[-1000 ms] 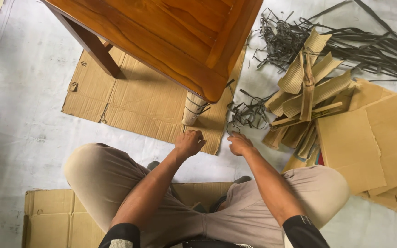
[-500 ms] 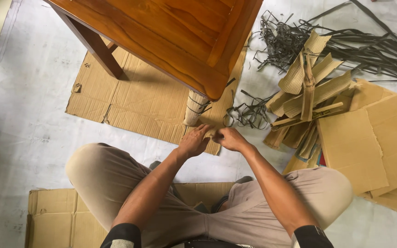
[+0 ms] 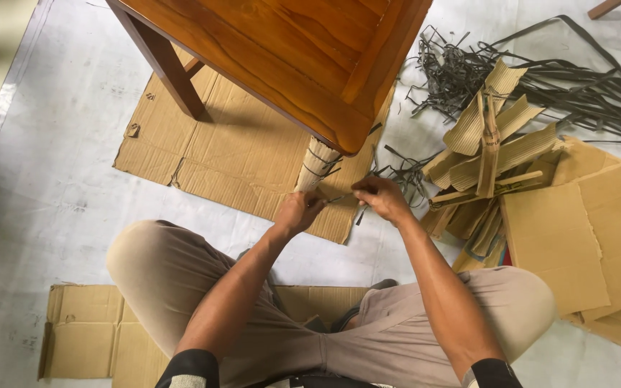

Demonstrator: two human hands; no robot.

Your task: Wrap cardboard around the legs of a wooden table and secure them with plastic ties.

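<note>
Both hands closed in | left hand (image 3: 297, 212), right hand (image 3: 382, 197) pinch strap (image 3: 339, 197) | lying left-right

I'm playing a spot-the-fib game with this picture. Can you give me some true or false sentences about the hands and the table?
1. Both hands are at the wrapped table leg. True: the left hand and right hand meet just below it.
2. The table is made of blue plastic. False: it is brown wood.
3. The table stands on flattened cardboard. True.
4. The dark straps are piled on the tabletop. False: they lie on the floor, to the right.
5. The person is standing. False: they sit with knees bent.
</note>
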